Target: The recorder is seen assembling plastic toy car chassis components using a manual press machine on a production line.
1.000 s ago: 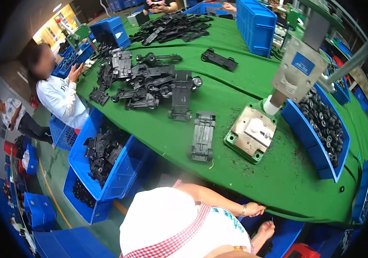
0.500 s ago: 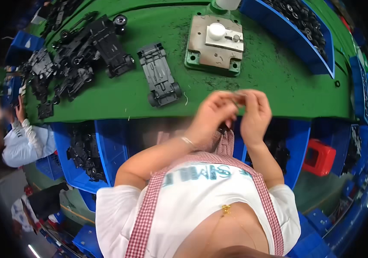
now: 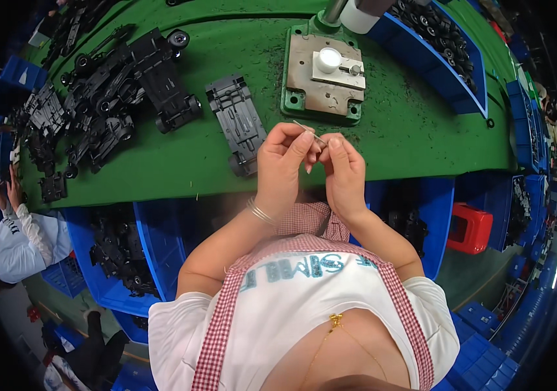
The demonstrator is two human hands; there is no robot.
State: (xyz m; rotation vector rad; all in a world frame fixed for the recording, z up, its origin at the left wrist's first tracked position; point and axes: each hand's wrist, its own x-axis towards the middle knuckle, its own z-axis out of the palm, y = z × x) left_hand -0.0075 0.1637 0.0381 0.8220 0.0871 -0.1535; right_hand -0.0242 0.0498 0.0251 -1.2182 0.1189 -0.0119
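Observation:
A thin metal rod slants between my hands, just over the near edge of the green table. My left hand is closed, pinching the rod between thumb and fingers. Close beside it, my right hand is also closed at the rod's lower end; the fingertips hide part of it. Left of my hands lies a black toy car chassis, partly behind my left hand. Beyond them stands a green-based press with a metal fixture plate and a round white piece on it.
Black chassis parts are heaped at the left. A blue bin of small black wheels sits at the far right. Below the table edge are blue crates and a red plastic stool. Another person works at the far left.
My hands have shifted left and come closer together, and the rod now shows clearly between them. The view has moved slightly; the chassis and press stay put.

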